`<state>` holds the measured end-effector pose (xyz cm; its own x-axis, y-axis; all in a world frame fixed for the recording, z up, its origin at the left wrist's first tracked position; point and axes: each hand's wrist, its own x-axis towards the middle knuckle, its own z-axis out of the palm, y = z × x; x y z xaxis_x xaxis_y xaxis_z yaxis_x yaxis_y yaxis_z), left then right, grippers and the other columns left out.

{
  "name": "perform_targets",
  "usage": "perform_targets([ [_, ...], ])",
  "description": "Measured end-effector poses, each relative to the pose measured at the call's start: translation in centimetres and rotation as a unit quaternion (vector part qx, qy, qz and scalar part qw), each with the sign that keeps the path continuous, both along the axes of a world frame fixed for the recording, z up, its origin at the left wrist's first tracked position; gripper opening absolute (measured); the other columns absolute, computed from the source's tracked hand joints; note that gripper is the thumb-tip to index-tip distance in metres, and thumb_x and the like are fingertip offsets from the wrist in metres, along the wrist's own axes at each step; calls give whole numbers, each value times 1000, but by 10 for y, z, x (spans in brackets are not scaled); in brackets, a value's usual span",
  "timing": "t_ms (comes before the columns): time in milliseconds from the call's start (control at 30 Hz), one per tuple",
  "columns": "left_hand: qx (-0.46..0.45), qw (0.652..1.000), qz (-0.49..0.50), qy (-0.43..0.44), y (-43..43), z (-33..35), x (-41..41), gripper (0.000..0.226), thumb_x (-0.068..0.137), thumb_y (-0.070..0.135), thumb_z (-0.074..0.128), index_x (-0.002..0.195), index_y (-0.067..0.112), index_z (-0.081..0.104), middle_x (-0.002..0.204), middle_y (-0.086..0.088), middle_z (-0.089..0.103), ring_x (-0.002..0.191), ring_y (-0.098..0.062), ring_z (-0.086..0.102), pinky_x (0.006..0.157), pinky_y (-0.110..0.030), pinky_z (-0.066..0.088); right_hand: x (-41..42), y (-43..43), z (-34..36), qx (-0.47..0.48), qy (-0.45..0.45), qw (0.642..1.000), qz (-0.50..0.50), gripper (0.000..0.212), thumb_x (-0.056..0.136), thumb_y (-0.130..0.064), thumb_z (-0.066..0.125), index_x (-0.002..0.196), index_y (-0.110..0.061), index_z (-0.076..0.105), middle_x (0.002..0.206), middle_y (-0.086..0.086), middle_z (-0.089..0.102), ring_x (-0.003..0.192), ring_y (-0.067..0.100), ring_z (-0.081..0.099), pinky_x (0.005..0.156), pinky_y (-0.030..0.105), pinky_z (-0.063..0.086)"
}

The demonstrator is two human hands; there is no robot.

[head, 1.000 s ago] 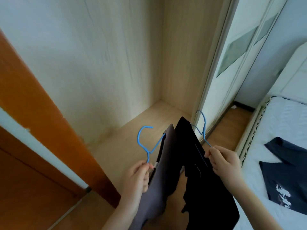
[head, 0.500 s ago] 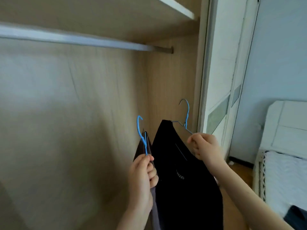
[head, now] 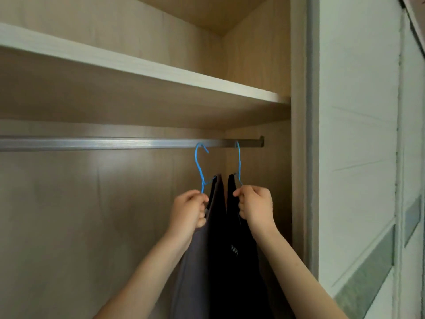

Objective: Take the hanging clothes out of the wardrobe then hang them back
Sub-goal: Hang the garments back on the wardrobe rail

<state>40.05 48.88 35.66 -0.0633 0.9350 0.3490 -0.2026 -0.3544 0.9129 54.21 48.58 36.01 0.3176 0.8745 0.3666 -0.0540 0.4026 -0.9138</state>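
A metal rail (head: 115,143) runs across the wardrobe under a wooden shelf (head: 138,65). My left hand (head: 189,209) grips the neck of a blue wire hanger (head: 199,166) that carries a grey garment (head: 195,261). Its hook sits just in front of the rail, its tip at the rail's lower edge. My right hand (head: 255,209) grips a second blue hanger (head: 238,162) with a black garment (head: 234,261) on it. That hook reaches up over the rail near its right end. The two garments hang side by side, touching.
The wardrobe's right side panel (head: 296,111) stands close to the right hanger. A white sliding door (head: 358,157) with grey glass strips fills the right of the view. The rail to the left of the hangers is bare.
Both hands have lifted the hangers from waist height up to the rail. My view has tilted up from the wardrobe floor to the rail and shelf.
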Motion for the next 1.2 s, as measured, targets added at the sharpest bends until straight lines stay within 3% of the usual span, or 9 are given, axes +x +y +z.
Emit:
perform_targets([
  [200, 14, 995, 69, 73, 82, 60, 1, 35, 94, -10, 37, 65, 7, 48, 48, 0, 30, 24, 1, 22, 29, -10, 16, -12, 89, 44, 17, -6, 999, -33, 33, 92, -15, 46, 65, -16, 65, 65, 0, 55, 67, 19, 52, 64, 33, 40],
  [333, 6, 991, 89, 104, 120, 75, 2, 34, 92, -10, 39, 64, 7, 47, 54, -4, 32, 20, 0, 25, 28, -9, 18, -19, 127, 60, 24, -12, 998, -55, 33, 90, -11, 47, 61, -14, 61, 71, 6, 58, 76, 24, 55, 70, 32, 41],
  [433, -12, 989, 94, 116, 147, 78, 0, 33, 91, -9, 43, 63, 7, 48, 33, 3, 37, 18, 0, 27, 27, -8, 20, -23, 150, 65, 34, -11, 998, -55, 32, 87, -6, 49, 57, -14, 57, 66, 10, 57, 65, 24, 52, 62, 34, 38],
  [533, -25, 985, 92, 143, 167, 76, 1, 31, 89, -7, 48, 62, 8, 48, 22, 6, 33, 18, -1, 29, 29, -9, 20, -26, 166, 65, 28, -20, 998, -45, 34, 86, -4, 47, 54, -13, 56, 52, 3, 47, 50, 18, 41, 49, 27, 28],
  [700, -30, 978, 95, 185, 188, 61, 11, 29, 88, -6, 47, 61, 5, 50, 24, 4, 37, 20, -6, 35, 30, -10, 25, -25, 180, 56, -12, -15, 999, -45, 18, 87, -3, 44, 71, -7, 52, 60, 6, 46, 51, 17, 40, 47, 27, 28],
  [800, -44, 972, 90, 210, 199, 50, 17, 25, 86, -1, 51, 62, 5, 53, 28, 2, 42, 35, -18, 43, 41, -18, 32, -19, 179, 46, -43, -29, 998, -41, 10, 88, -2, 43, 82, -4, 51, 62, 6, 45, 52, 17, 40, 47, 26, 29],
  [967, -68, 976, 69, 197, 211, 50, 33, 35, 89, -3, 51, 55, 7, 49, 22, 5, 36, 17, -4, 34, 27, -10, 26, -6, 183, 42, -73, -31, 996, -44, 14, 90, -1, 43, 80, -7, 48, 65, 6, 44, 53, 17, 41, 37, 22, 34],
  [1067, -81, 981, 58, 165, 213, 49, 46, 36, 90, -2, 48, 57, 10, 47, 23, 7, 34, 17, -3, 32, 29, -10, 24, 0, 190, 39, -89, -21, 994, -51, 18, 89, -2, 47, 73, -8, 50, 66, 5, 45, 54, 16, 41, 44, 24, 33],
  [1200, -79, 986, 37, 141, 210, 45, 60, 35, 92, -5, 45, 60, 7, 47, 43, -3, 43, 19, -4, 32, 28, -9, 23, 9, 194, 36, -98, -35, 992, -65, 28, 87, -3, 50, 61, -12, 51, 63, 6, 49, 53, 18, 44, 47, 26, 34],
])
